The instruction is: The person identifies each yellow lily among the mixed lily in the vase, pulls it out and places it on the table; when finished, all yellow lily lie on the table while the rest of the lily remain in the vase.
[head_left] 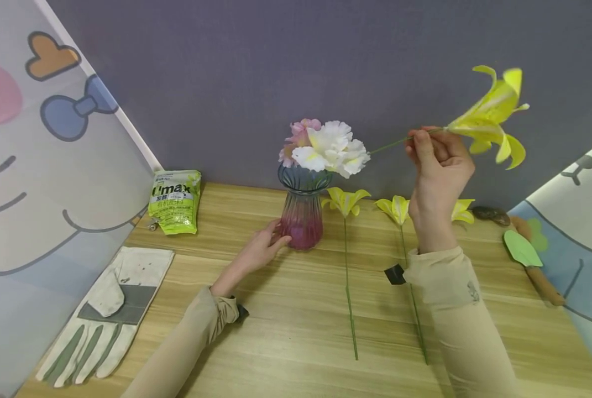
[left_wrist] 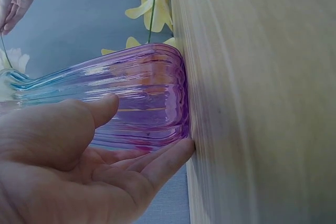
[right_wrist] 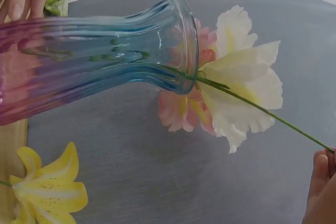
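Observation:
A ribbed glass vase [head_left: 303, 218], blue-green above and pink-purple below, stands upright on the wooden table. My left hand [head_left: 258, 250] holds it low on its left side, thumb in front and fingers round the back. In the left wrist view, the fingertips [left_wrist: 181, 153] lie by the vase's base. Raised to the right, my right hand [head_left: 442, 166] pinches a yellow artificial lily [head_left: 492, 119] just below its bloom. Its green stem [right_wrist: 273, 115] slants through the vase's mouth. A white flower [head_left: 333, 146] and a pink flower [head_left: 288, 152] fill the opening.
Yellow lilies lie right of the vase: one [head_left: 346, 202] nearest, another [head_left: 396, 209], and a third [head_left: 462, 211] partly behind my right wrist. A green fertilizer bag [head_left: 175, 202] and work gloves [head_left: 119, 315] are at left. A small green trowel [head_left: 522, 249] lies far right.

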`<state>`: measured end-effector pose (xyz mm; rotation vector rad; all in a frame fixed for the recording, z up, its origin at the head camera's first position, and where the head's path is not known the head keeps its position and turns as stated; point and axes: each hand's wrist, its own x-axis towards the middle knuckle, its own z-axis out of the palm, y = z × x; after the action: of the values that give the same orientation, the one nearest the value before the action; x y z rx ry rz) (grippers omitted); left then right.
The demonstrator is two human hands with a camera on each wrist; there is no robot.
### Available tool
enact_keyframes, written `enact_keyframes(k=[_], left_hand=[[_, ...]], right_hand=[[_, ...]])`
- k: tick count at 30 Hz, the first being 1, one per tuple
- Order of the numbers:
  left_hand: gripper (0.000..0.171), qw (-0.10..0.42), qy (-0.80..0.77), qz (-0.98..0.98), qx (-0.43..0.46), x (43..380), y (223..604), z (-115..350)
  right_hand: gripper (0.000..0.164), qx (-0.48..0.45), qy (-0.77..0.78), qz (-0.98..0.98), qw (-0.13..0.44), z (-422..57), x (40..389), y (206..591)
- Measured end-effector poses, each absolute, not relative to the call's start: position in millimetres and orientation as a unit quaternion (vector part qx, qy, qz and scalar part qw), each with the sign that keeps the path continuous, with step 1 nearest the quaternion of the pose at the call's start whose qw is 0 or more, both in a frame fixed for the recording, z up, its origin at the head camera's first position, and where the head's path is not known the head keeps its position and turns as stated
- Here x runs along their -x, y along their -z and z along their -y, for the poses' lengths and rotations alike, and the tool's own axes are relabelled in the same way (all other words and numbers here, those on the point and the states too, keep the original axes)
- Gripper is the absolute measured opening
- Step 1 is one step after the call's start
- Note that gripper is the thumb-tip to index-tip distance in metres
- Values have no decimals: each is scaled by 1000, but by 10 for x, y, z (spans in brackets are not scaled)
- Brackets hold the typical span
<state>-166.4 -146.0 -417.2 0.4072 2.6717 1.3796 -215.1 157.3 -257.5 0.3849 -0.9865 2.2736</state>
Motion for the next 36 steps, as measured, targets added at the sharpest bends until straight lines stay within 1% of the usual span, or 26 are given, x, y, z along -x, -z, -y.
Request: enact_keyframes(k=[3, 8, 10, 14, 18, 21, 27, 32, 36], left_hand=[[62, 52, -454, -879, -135, 1664, 4183, 1460], [62, 51, -450, -882, -131, 1657, 4177, 1459], [62, 48, -449, -883, -131, 1654, 4177, 1457], [62, 42, -447, -883, -133, 1655, 4188, 1453], [63, 44, -446, -884, -136, 1657, 4188, 1451], [63, 47, -442, -885, -136, 1657, 4184, 1451], [63, 44, -437, -888, -137, 1665, 4181, 1452], [63, 46, -437, -889, -130, 1665, 4180, 1449], [63, 46, -436, -889, -129, 1663, 4175, 1442]], right_hand=[[24, -145, -859, 371, 321, -1541, 2152, 2558], [17, -138, -847, 388, 335, -1511, 2137, 2510], [19, -128, -847, 386, 343, -1518, 2135, 2488], [23, -113, -839, 383, 370, -1589, 2147, 2443], [28, -83, -856, 343, 377, -1706, 2165, 2373], [28, -69, -866, 318, 378, -1773, 2163, 2335], [21, -79, -872, 313, 368, -1799, 2135, 2302], [21, -104, -866, 332, 359, -1772, 2135, 2315], [17, -126, -853, 337, 378, -1762, 2141, 2335]])
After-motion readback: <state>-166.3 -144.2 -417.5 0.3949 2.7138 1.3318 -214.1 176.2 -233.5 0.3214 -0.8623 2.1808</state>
